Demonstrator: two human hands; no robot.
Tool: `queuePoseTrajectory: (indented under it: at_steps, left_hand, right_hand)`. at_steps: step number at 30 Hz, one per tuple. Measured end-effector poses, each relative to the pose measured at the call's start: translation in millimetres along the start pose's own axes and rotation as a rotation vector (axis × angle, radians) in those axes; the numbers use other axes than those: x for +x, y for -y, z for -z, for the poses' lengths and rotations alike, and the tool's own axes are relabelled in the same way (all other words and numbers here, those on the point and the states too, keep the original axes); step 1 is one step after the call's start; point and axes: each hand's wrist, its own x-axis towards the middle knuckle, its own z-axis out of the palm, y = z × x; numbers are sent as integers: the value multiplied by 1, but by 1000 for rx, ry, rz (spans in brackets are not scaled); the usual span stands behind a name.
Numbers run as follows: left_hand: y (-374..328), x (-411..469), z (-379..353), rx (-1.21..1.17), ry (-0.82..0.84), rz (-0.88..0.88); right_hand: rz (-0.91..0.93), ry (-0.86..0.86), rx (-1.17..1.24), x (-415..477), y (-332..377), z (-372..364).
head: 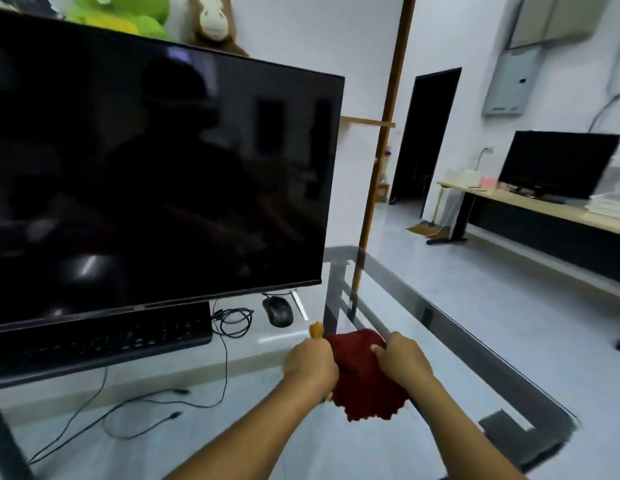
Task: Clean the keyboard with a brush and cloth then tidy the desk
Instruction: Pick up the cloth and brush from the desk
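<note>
Both hands clamp tools: left hand (310,363) grips the brush (316,330), right hand (402,362) the cloth (362,379); keyboard (100,341) left of the grip, cleaning state unclear, bench (422,306) untidied.

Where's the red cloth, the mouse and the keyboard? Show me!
red cloth (362,382): head view, on the middle of the bunched fabric between the hands.
mouse (277,311): head view, on its black back.
keyboard (104,341): head view, on the key rows below the monitor.
</note>
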Motion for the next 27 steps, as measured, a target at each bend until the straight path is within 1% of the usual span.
queuePoseTrajectory:
  at_steps: [3,5,7,10,13,15,17,19,21,23,25,27]
  left_hand:
    - [-2,12,12,-104,30,-48]
    - [-1,23,25,-209,36,-103]
    - [-4,31,46,-277,61,-176]
    - [-14,45,95,-330,113,-249]
    - [-31,52,156,-365,133,-289]
    - [-43,57,201,-437,137,-314]
    - [-58,59,250,-509,145,-338]
    - [-75,65,302,-537,86,-354]
    - [-90,69,351,-562,5,-381]
    - [-105,78,399,-595,-48,-422]
    - [-118,93,445,-579,-84,-440]
    - [-127,113,487,-537,-136,-412]
  right_hand:
    - [81,65,63,17,8,2]
    - [117,61,156,33,10,9]
    - [131,4,216,43,9,25]
    - [93,-134,292,63,15,63]
    - [39,-282,353,90,30,118]
    - [27,-326,383,111,43,164]
    - [36,-368,463,128,60,211]
    - [76,-425,550,137,93,265]
    - [126,-439,690,140,135,315]
    - [195,-491,817,142,174,360]
    - [245,-492,861,150,205,401]
    - [273,-466,830,162,238,431]
